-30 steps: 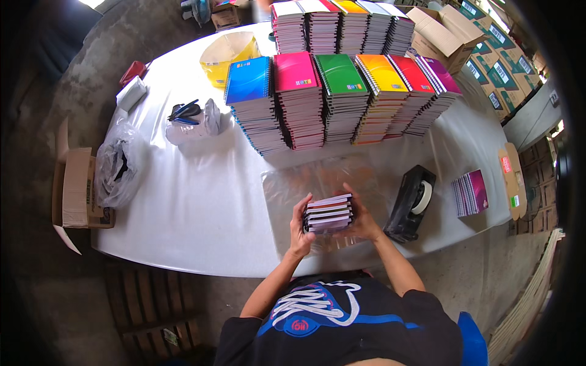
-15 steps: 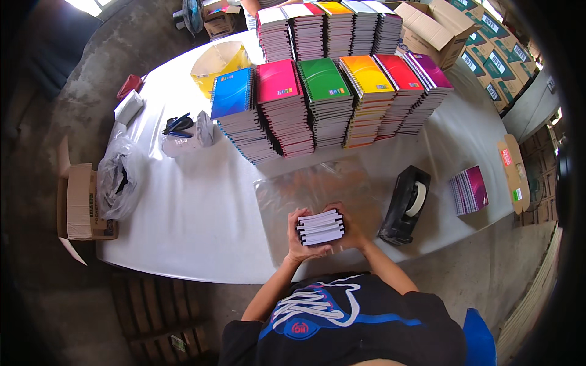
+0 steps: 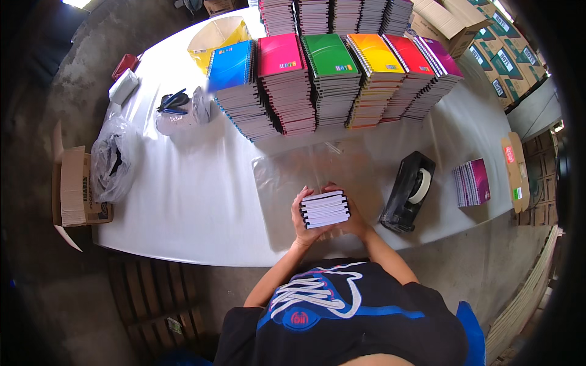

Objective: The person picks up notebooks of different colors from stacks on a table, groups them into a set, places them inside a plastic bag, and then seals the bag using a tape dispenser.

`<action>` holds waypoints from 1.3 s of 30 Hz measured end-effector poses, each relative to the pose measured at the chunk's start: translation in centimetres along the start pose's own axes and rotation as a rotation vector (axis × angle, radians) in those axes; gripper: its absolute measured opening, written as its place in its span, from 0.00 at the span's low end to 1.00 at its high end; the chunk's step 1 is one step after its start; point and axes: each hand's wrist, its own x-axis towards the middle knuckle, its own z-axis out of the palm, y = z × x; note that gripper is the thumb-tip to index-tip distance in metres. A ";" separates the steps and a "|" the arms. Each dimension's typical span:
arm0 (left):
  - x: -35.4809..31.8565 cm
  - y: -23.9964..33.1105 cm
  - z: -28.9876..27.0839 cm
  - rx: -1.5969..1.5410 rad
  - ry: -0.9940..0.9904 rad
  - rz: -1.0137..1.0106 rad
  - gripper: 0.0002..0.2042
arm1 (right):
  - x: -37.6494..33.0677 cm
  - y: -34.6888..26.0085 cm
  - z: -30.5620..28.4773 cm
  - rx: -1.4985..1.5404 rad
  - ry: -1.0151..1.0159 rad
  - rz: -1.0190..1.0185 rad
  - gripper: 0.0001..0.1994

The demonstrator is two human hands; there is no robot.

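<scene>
Between my two hands is a small stack of spiral notebooks [image 3: 325,211], its white page edges and black bindings facing up. My left hand [image 3: 303,221] is wrapped round its left side, and my right hand [image 3: 353,222] closes on its right side, partly hidden by the stack. Under them a clear plastic sheet or bag [image 3: 274,177] lies flat on the white-covered table. To the right of my right hand stands a black tape dispenser [image 3: 403,198] with a roll of clear tape [image 3: 421,186].
Tall stacks of spiral notebooks [image 3: 332,61] in several colours stand beyond the sheet. Small purple notebooks [image 3: 475,183] sit at the right. Leftward are dark-handled pliers [image 3: 174,102], a crumpled plastic bag [image 3: 113,161], an open carton [image 3: 76,186] and a yellow container [image 3: 223,39].
The held notebooks look more evenly lined up, and both hands still grip them. The whole view has shifted, so the table and the far stacks appear higher.
</scene>
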 end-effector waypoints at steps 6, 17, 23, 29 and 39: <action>0.7 2.1 -1.0 -0.014 -0.056 0.009 0.61 | 0.5 -2.0 -0.8 0.113 0.046 -0.034 0.45; 1.4 1.8 -0.4 0.145 -0.127 0.023 0.50 | 0.4 -1.1 -0.6 -0.029 0.116 -0.022 0.41; 0.5 1.1 0.2 0.184 -0.036 0.008 0.48 | 0.7 -0.3 -1.0 0.055 0.021 -0.001 0.40; 0.5 0.7 0.6 0.100 -0.033 -0.200 0.47 | 0.7 0.3 -1.3 -0.207 0.056 0.015 0.43; 0.3 2.8 -5.5 1.114 -0.417 -0.358 0.35 | 7.1 -4.3 -2.9 0.112 -0.154 0.624 0.34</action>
